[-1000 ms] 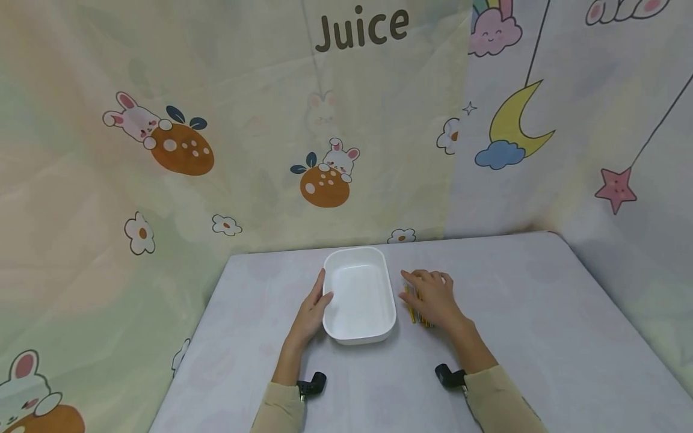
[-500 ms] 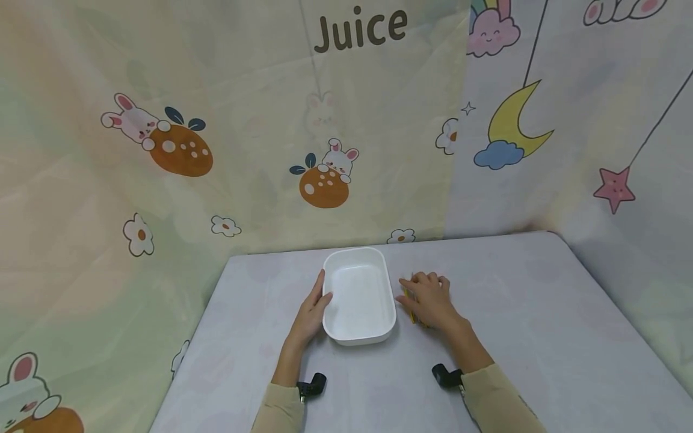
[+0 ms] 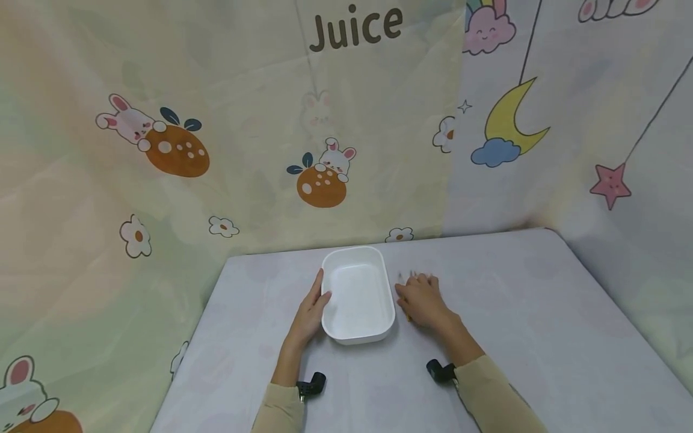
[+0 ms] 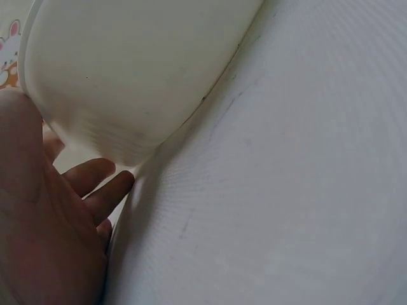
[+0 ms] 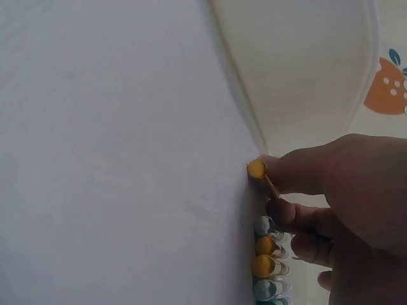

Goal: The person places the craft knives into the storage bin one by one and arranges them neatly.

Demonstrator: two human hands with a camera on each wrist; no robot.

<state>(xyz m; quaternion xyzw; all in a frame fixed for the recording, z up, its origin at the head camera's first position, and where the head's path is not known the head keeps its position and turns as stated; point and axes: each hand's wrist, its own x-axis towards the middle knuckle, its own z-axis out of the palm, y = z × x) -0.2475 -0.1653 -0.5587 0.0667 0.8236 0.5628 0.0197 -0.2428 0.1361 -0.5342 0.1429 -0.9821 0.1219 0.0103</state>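
Observation:
A white rectangular plastic container (image 3: 358, 300) stands on the table. My left hand (image 3: 308, 314) holds its left side, thumb over the rim and fingers against the outer wall. In the left wrist view, fingertips (image 4: 118, 190) show beneath the container's corner. Just right of the container, my right hand (image 3: 425, 302) is over a row of slim pens. The right wrist view shows thumb and a finger pinching one yellow-ended pen (image 5: 257, 169). Several other pens (image 5: 264, 267) with yellow, grey and teal ends lie side by side beneath the hand. Their barrels are mostly hidden.
A pale cloth covers the table (image 3: 520, 313). Behind it hangs a printed curtain (image 3: 260, 150) with rabbits, oranges and flowers. Small black cameras are strapped to both wrists.
My right hand has moved slightly left and down onto the pens, its fingers closing on one. Pen tips now show beyond the knuckles. The left hand and container stay put.

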